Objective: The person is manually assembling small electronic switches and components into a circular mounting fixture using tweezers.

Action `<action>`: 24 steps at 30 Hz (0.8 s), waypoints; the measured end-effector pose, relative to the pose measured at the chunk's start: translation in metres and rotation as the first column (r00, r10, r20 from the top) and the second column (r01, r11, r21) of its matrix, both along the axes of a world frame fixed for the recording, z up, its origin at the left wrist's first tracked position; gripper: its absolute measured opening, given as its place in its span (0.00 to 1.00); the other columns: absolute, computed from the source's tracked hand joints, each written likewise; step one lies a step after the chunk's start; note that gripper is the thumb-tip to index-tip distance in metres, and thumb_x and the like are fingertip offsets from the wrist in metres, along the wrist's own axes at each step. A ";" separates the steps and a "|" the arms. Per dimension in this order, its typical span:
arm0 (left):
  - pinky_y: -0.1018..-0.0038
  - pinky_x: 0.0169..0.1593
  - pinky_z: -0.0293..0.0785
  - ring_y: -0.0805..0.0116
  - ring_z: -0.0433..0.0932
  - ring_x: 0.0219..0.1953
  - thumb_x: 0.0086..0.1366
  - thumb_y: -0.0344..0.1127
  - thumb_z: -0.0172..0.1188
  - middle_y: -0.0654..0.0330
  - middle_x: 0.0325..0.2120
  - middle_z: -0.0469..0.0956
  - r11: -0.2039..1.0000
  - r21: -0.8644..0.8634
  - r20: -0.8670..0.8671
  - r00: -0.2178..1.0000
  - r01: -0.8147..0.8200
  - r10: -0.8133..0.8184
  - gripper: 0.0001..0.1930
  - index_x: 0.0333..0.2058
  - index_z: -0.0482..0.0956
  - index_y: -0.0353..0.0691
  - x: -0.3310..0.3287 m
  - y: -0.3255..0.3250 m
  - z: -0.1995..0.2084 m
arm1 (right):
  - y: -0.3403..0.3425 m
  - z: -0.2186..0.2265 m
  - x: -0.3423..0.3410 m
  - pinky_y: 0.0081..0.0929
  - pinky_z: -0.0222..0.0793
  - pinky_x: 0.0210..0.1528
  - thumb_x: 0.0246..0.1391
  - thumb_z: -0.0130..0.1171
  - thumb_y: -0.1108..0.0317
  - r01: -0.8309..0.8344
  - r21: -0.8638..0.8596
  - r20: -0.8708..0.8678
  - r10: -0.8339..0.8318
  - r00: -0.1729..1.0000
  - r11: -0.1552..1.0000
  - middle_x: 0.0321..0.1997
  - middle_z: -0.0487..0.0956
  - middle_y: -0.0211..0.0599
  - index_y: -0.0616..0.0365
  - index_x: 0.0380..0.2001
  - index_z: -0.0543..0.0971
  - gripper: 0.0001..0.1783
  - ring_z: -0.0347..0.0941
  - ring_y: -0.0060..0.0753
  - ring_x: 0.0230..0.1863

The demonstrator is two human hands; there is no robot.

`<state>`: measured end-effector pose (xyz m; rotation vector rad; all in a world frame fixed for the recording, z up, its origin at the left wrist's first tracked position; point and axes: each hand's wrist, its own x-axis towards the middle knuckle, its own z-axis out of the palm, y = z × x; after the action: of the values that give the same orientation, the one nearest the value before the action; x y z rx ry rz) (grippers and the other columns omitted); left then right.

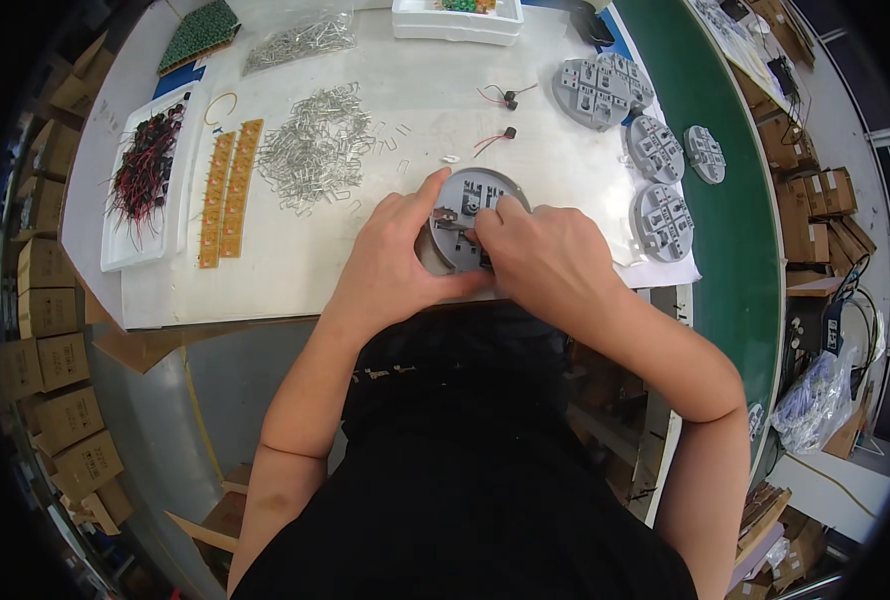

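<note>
A round grey plastic housing (505, 184) with a raised rim and metal contacts inside is near the front edge of the table. My left hand (390, 245) grips its left side, thumb and fingers curved round the rim. Over its right half, my right hand (545, 245) has its fingers curled and pressed together, reaching inside. By those fingertips lies a small dark, metallic-looking piece (449, 218), too small to name; what the fingers pinch is hidden. Just beyond the rim is a small white piece (450, 158). Two small black buzzer-like parts with wires (509, 133) lie farther off.
Bent metal pins (315, 145) form a heap left of my hands, beside yellow circuit board strips (230, 190). A white tray (115, 255) of wired parts is at far left. Grey round housings (665, 222) stand at right. A bag of pins (300, 40) and a white box (455, 30) lie behind.
</note>
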<state>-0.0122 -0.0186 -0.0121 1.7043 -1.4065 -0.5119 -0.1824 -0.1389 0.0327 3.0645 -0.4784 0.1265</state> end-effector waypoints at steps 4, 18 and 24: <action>0.59 0.52 0.77 0.51 0.78 0.45 0.43 0.49 0.86 0.49 0.42 0.82 0.999 0.048 -0.033 0.999 -0.002 0.004 0.56 0.69 0.70 0.34 0.003 0.004 0.002 | -0.008 0.021 0.003 0.36 0.75 0.23 0.53 0.66 0.67 -0.030 0.011 -0.052 0.030 0.998 0.999 0.27 0.79 0.35 0.53 0.32 0.82 0.05 0.82 0.40 0.22; 0.58 0.54 0.77 0.50 0.79 0.47 0.43 0.49 0.86 0.49 0.43 0.83 0.999 0.047 0.006 1.000 0.006 -0.007 0.56 0.70 0.69 0.35 0.002 0.002 0.004 | -0.013 0.007 -0.003 0.35 0.74 0.22 0.59 0.66 0.61 -0.079 -0.063 -0.018 0.078 0.997 0.995 0.27 0.80 0.34 0.51 0.30 0.82 0.08 0.83 0.39 0.23; 0.59 0.53 0.77 0.51 0.79 0.47 0.42 0.49 0.86 0.49 0.43 0.82 0.997 0.075 -0.025 1.000 -0.011 0.013 0.57 0.70 0.69 0.35 0.003 0.001 0.003 | -0.010 0.007 -0.002 0.35 0.74 0.22 0.63 0.64 0.57 -0.005 0.042 0.074 0.001 0.997 0.999 0.26 0.79 0.34 0.51 0.31 0.81 0.11 0.82 0.40 0.23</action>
<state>-0.0091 -0.0178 -0.0087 1.7579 -1.3737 -0.5842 -0.1841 -0.1487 0.0396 3.1109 -0.4864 0.2338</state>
